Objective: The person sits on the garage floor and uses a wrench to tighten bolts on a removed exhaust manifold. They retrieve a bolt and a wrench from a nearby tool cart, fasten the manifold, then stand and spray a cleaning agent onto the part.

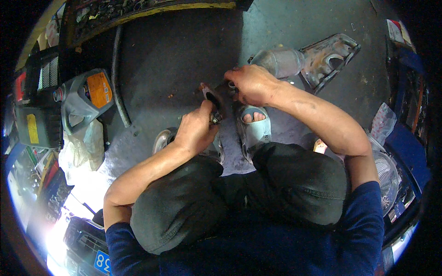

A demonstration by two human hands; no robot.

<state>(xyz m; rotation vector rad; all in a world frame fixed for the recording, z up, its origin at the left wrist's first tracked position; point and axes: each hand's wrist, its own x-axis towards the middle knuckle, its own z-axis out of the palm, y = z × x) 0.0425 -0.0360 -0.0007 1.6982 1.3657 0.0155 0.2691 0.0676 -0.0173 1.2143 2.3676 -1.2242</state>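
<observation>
I squat with both hands out ahead of my knees, over the floor. My left hand (pixel 197 128) is closed round a dark, greasy metal part (pixel 212 98) with a rounded opening, and its far end sticks out past my fingers. Below my fingertips a small bright metal fitting (pixel 215 119) shows. My right hand (pixel 254 86) is a little farther off and to the right, fingers curled inward. At its fingertips is a small ring-ended piece (pixel 232 85), mostly hidden by the fingers. Whether the pieces in the two hands are joined is too dark to tell.
Beyond my right hand lie a cloudy plastic bottle (pixel 278 62) and a stained metal plate (pixel 329 62). To the left are a grey oil jug (pixel 87 99), a plastic bag (pixel 85 147) and a metal bar (pixel 119 80). A yellow-edged tray (pixel 156 9) stands ahead; a fan (pixel 386 177) is right.
</observation>
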